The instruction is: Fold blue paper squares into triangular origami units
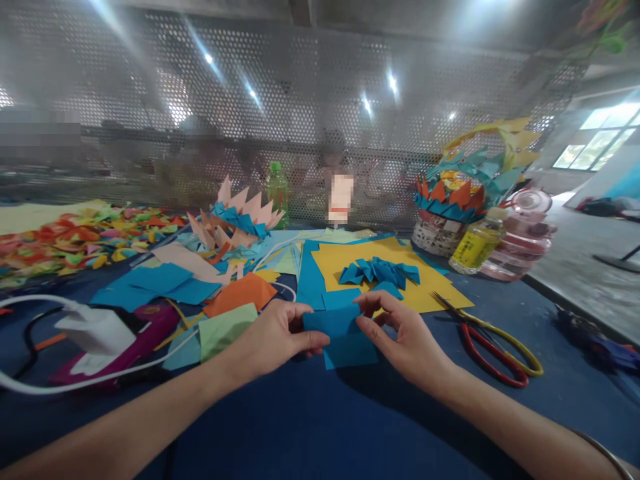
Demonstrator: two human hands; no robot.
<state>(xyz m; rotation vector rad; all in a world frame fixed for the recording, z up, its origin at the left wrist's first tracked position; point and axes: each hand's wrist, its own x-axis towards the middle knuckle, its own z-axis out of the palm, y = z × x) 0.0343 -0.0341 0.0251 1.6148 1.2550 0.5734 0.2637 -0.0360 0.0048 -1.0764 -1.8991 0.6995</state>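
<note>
Between my two hands is a piece of blue paper (333, 323), held just above the dark blue table. My left hand (283, 330) pinches its left edge between thumb and fingers. At the right edge, my right hand (395, 327) grips it the same way. Another blue paper square (351, 352) shows below the held piece; whether the two are joined I cannot tell. Beyond my hands, several folded blue paper pieces (380, 271) lie on a yellow sheet (430, 297), which rests on larger blue paper (311, 273).
Scissors (493, 347) with red and yellow handles lie to the right. A yellow-labelled bottle (475, 247) and a pink jug (520, 243) stand behind them. At left are a white charger (103, 330) on a purple power strip (150, 323), a cable, loose paper and a folded-paper crown (240, 217).
</note>
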